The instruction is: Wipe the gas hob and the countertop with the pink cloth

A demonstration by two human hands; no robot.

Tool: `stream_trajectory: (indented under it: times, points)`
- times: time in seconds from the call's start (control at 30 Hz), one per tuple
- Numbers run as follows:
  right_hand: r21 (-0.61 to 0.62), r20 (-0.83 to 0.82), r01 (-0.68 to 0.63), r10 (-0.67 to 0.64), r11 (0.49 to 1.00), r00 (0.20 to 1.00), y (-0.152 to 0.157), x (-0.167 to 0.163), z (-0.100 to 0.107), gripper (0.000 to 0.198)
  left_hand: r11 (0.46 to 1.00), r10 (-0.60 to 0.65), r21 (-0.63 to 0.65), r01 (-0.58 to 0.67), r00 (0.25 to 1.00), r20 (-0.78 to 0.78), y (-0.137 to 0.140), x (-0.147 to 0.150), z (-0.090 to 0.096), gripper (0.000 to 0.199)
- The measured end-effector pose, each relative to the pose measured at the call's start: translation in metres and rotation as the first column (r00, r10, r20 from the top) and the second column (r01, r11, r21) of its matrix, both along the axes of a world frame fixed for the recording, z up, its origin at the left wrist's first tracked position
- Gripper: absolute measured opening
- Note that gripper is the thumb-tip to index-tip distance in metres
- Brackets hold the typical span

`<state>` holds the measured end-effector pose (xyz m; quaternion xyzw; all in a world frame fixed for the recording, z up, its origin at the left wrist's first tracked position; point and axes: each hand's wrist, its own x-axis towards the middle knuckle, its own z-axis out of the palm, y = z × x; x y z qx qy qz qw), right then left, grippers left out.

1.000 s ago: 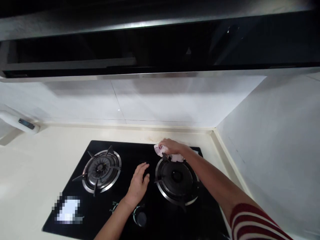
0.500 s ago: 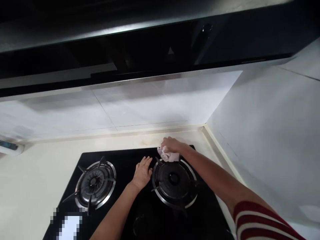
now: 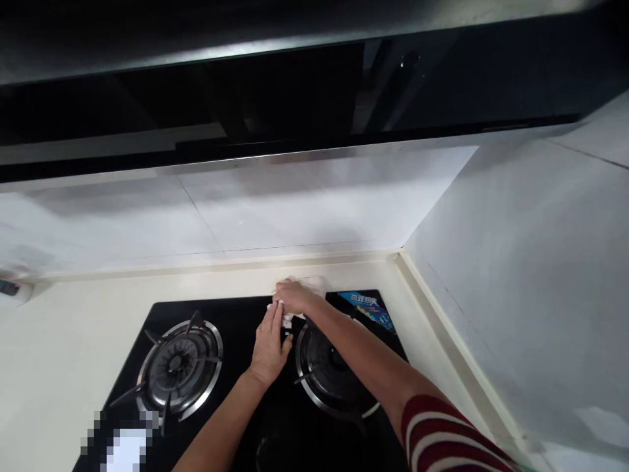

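Note:
A pale cloth (image 3: 313, 284) lies bunched at the back edge of the black gas hob (image 3: 236, 328), partly on the cream counter behind it. My right hand (image 3: 292, 296) is closed on the cloth and presses it down, its arm crossing over the right burner (image 3: 319, 367). Against the cloth and the right fingertips rests my left hand (image 3: 268, 344), fingers stretched forward and thumb apart. A fold of the cloth shows between the two hands.
The left burner (image 3: 179, 364) has upright pan supports. A dark range hood (image 3: 295, 98) hangs low over the hob. A tiled wall (image 3: 515, 262) stands to the right. A blue sticker (image 3: 366, 308) marks the hob's back right corner. At far left stands a white object (image 3: 17, 292).
My right hand has moved left with the cloth, from behind the right burner to my left hand. The left hand has shifted slightly up to meet it. The blue sticker is uncovered.

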<state>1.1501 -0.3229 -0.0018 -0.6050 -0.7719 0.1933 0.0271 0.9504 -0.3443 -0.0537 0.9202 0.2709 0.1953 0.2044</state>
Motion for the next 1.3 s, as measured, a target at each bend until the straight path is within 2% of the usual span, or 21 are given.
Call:
stream_trajectory:
  times: [0.07, 0.17, 0.33, 0.47, 0.57, 0.7, 0.93, 1.07, 1.17, 1.3]
  points:
    - [-0.001, -0.015, 0.041, -0.041, 0.999, 0.999, 0.002, -0.004, -0.002, 0.023, 1.000, 0.007, -0.005, -0.007, 1.000, -0.014, 0.004, -0.002, -0.001, 0.080]
    - [-0.019, -0.018, 0.131, -0.131, 0.991, 0.991, -0.010, 0.012, -0.006, 0.033, 1.000, -0.011, -0.018, 0.009, 0.996, -0.090, 0.007, -0.009, -0.006, 0.074]
    - [-0.090, 0.063, 0.299, -0.294, 0.950, 0.954, -0.046, 0.079, -0.008, 0.039, 0.997, -0.069, 0.010, 0.073, 0.972, -0.226, 0.002, -0.021, -0.014, 0.047]
    - [-0.127, 0.176, 0.415, -0.391, 0.901, 0.903, -0.084, 0.128, -0.006, 0.036, 0.996, -0.059, 0.050, 0.073, 0.970, -0.235, -0.005, -0.026, -0.013, 0.045]
    - [-0.148, 0.226, 0.457, -0.420, 0.877, 0.879, -0.108, 0.143, -0.005, 0.033, 0.994, -0.041, 0.085, 0.061, 0.973, -0.227, -0.011, -0.025, -0.009, 0.045]
    - [-0.158, 0.208, 0.396, -0.362, 0.905, 0.909, -0.110, 0.132, -0.001, 0.032, 0.992, -0.021, 0.117, 0.047, 0.976, -0.218, -0.014, -0.022, -0.004, 0.044]
    - [-0.114, 0.139, 0.262, -0.246, 0.958, 0.959, -0.071, 0.081, 0.012, 0.021, 0.981, -0.004, 0.188, 0.046, 0.975, -0.221, -0.013, -0.022, -0.002, 0.043]
    - [-0.088, 0.085, 0.200, -0.193, 0.976, 0.978, -0.057, 0.061, 0.014, 0.019, 0.970, 0.004, 0.239, 0.044, 0.980, -0.197, -0.011, -0.023, -0.005, 0.041]
    - [-0.082, 0.059, 0.206, -0.202, 0.975, 0.978, -0.056, 0.064, 0.009, 0.024, 0.967, 0.005, 0.252, 0.041, 0.984, -0.179, -0.010, -0.023, -0.007, 0.040]
    - [-0.091, 0.081, 0.334, -0.328, 0.938, 0.941, -0.073, 0.100, 0.000, 0.033, 0.966, 0.008, 0.255, 0.034, 0.987, -0.162, -0.010, -0.024, -0.007, 0.040]
